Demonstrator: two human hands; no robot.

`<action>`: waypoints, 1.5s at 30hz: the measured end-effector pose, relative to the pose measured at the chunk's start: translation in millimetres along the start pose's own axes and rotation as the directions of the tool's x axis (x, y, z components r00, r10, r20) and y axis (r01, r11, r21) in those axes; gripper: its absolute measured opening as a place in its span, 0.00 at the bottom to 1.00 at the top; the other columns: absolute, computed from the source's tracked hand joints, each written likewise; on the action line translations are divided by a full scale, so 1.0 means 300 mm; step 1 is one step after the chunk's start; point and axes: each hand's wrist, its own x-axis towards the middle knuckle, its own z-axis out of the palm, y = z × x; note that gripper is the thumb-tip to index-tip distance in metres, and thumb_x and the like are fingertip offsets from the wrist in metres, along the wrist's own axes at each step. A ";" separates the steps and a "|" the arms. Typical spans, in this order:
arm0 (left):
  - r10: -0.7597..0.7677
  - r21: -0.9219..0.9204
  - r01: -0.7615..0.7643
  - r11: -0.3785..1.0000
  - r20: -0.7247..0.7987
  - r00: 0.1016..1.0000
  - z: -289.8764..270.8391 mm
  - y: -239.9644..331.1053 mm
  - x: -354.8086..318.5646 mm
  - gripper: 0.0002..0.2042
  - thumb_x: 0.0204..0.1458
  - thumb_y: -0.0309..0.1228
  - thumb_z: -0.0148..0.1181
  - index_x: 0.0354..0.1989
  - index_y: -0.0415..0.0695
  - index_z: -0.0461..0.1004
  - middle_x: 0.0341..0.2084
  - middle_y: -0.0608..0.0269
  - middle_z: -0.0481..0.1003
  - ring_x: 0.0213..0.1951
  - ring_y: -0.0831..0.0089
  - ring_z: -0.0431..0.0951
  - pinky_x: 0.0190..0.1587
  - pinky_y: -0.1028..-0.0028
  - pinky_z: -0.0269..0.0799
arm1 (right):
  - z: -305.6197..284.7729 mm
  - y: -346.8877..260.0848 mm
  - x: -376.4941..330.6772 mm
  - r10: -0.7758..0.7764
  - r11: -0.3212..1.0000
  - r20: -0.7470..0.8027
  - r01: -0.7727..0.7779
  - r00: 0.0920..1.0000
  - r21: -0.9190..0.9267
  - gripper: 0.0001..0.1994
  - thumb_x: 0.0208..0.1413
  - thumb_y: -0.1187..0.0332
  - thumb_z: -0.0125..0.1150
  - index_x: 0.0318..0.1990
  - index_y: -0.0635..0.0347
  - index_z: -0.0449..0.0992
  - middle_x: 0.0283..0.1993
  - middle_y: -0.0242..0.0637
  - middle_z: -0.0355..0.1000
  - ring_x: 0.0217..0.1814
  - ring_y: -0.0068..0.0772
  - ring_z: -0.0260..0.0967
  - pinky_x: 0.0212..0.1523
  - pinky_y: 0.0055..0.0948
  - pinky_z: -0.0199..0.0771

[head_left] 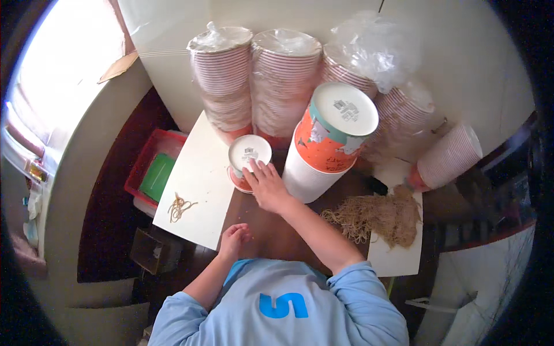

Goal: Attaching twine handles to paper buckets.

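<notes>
My right hand (266, 185) reaches forward with its fingers spread, and its fingertips touch the near edge of a small upturned paper tub (249, 149). The tub shows its white base and sits over another orange-printed tub (239, 182), partly covered by my hand. My left hand (234, 240) hangs near the table's front edge, with its fingers curled in and no object visible in them. Just right of my right hand stands a tall stack of upturned paper buckets, an orange and teal one (326, 141) on top of white ones (311, 177).
Tall plastic-wrapped stacks of paper tubs (222, 72) line the wall, with crumpled plastic (378, 55) above. Another stack (450, 155) leans at right. Tan netting (381, 216) lies on the right, a bundle of rubber bands (180, 207) on the left. A red crate (132, 180) stands beyond the table's left edge.
</notes>
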 end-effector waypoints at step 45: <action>0.341 0.265 -0.680 0.683 0.708 0.618 0.488 0.370 -0.188 0.27 0.50 0.34 0.59 0.58 0.41 0.58 0.49 0.60 0.62 0.39 0.77 0.69 0.42 0.75 0.66 | -0.599 0.293 -0.787 0.613 -0.428 0.080 0.245 0.786 0.870 0.27 0.59 0.49 0.39 0.59 0.58 0.59 0.58 0.42 0.62 0.58 0.39 0.62 0.58 0.40 0.63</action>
